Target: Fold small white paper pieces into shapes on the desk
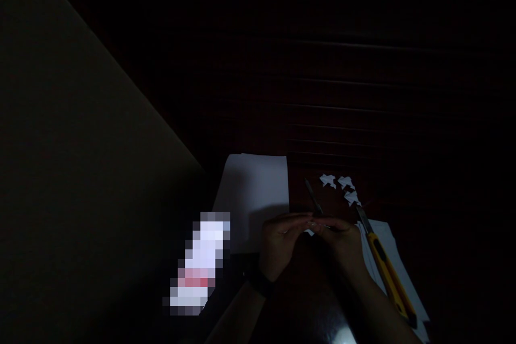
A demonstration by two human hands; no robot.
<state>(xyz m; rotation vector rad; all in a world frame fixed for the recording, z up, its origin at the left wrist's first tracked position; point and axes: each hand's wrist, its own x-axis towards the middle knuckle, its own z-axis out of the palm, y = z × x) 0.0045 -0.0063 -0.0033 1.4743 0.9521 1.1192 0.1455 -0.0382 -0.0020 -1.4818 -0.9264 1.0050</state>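
My left hand (pixel 279 239), with a dark band at the wrist, and my right hand (pixel 342 239) meet fingertip to fingertip over the dark table. Between them they pinch a small folded piece of white paper (pixel 309 231), mostly hidden by the fingers. Just beyond the fingertips lies a slim pointed tool (pixel 313 196), its near end covered by my hands. Farther off, to the right, are three small folded paper figures (pixel 328 180) with pointed corners. A yellow utility knife (pixel 387 269), blade out, lies beside my right forearm.
White paper sheets (pixel 258 183) are stacked at the left, beyond my left hand. More papers (pixel 403 258) lie under the utility knife. A bright, pixelated rectangle (pixel 201 258) glows at the lower left. A pale wall (pixel 72 145) rises on the left; the scene is very dim.
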